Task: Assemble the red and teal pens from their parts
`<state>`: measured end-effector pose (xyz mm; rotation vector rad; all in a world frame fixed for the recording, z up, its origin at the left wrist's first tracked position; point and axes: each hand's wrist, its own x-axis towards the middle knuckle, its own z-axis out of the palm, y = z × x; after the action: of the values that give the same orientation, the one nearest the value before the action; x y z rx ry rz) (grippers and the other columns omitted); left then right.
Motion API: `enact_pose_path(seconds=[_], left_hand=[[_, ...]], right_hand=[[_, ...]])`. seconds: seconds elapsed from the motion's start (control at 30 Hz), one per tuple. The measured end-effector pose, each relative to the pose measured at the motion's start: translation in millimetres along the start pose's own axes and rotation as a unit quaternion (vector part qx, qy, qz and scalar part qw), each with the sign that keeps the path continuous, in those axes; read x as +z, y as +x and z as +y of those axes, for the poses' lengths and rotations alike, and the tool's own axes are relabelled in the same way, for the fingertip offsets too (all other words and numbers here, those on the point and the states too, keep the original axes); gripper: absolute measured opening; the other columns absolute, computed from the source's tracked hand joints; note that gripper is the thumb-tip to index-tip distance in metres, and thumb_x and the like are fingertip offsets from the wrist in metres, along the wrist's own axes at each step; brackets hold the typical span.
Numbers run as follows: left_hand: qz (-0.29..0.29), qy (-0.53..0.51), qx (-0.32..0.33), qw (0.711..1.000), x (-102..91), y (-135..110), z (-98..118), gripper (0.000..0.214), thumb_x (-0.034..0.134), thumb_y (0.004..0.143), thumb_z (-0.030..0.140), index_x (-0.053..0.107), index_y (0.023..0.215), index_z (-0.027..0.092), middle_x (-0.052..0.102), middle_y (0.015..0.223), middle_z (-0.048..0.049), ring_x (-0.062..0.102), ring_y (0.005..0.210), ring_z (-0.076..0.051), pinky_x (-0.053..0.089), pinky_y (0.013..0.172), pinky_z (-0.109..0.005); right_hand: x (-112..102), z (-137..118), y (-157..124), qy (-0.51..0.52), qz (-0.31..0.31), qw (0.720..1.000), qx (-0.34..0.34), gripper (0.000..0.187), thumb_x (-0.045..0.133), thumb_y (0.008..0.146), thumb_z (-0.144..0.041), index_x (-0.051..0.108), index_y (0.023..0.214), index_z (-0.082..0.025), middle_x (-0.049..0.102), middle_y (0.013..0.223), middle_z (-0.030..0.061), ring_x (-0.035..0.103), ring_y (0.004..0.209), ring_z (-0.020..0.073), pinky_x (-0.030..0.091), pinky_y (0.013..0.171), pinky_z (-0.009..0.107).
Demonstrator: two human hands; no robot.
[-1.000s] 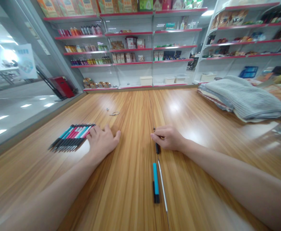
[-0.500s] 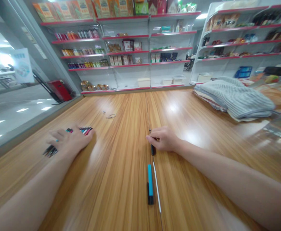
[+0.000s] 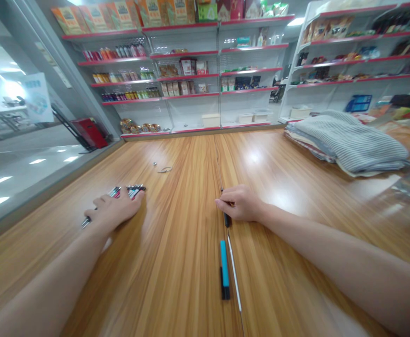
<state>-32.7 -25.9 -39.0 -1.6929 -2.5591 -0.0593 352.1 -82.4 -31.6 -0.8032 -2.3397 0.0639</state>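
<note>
My left hand [image 3: 115, 211] lies over a row of pens [image 3: 134, 190] on the wooden table [image 3: 176, 262], fingers curled down on them; only the pen ends show at both sides of the hand. My right hand [image 3: 241, 203] rests at the table's middle seam, fingers pinched on a small black pen part [image 3: 227, 219]. Nearer to me lie a blue pen barrel with a black clip [image 3: 224, 271] and a thin white refill [image 3: 235, 276], side by side.
A small spring and a tiny metal piece [image 3: 162, 168] lie further out on the table. Folded striped cloths [image 3: 348, 140] are stacked at the right. Shop shelves with goods [image 3: 190, 70] stand behind, and a red box [image 3: 89, 131] is on the floor at the left.
My left hand has moved left from beside the pens onto the row, covering most of it. My right hand has stayed put on the black part.
</note>
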Motion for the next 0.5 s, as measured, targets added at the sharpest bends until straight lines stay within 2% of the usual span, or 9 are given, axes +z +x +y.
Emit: enact_pose_path(seconds=[0.07,0.2,0.3,0.5], left_hand=[[0.007,0.001,-0.023,1.0,-0.9,-8,10,0.086,0.018,0.075,0.079,0.045,0.131,0.02,0.043,0.129,-0.0302,0.036,0.118,-0.052,0.029,0.081,-0.067],[0.027,0.003,0.012,1.0,-5.2,-26,30,0.083,0.02,0.077,0.075,0.04,0.136,0.02,0.044,0.129,-0.0297,0.038,0.118,-0.05,0.029,0.084,-0.068],[0.021,0.001,0.033,0.999,-9.5,-39,41,0.079,0.021,0.08,0.072,0.038,0.137,0.021,0.043,0.129,-0.0272,0.039,0.119,-0.048,0.033,0.085,-0.065],[0.024,0.031,0.107,0.993,-14.8,-54,50,0.071,0.027,0.084,0.062,0.04,0.136,0.016,0.047,0.121,-0.0272,0.045,0.113,-0.047,0.039,0.082,-0.058]], right_hand=[[0,0,0,0.002,0.001,1.0,-0.001,0.038,0.046,0.089,-0.026,0.039,0.053,-0.017,0.043,0.054,-0.0019,0.041,0.053,0.0078,0.03,0.054,0.023],[0,-2,1,0.005,0.002,1.0,-0.004,0.038,0.047,0.089,-0.025,0.04,0.053,-0.017,0.043,0.054,-0.0019,0.041,0.052,0.0077,0.03,0.054,0.023],[0,-2,1,0.004,-0.001,1.0,-0.004,0.038,0.047,0.089,-0.025,0.04,0.053,-0.016,0.043,0.054,-0.0021,0.041,0.052,0.0076,0.03,0.054,0.023],[1,0,1,0.003,-0.004,1.0,-0.006,0.038,0.047,0.089,-0.026,0.04,0.053,-0.017,0.043,0.054,-0.0019,0.04,0.052,0.0079,0.03,0.054,0.023]])
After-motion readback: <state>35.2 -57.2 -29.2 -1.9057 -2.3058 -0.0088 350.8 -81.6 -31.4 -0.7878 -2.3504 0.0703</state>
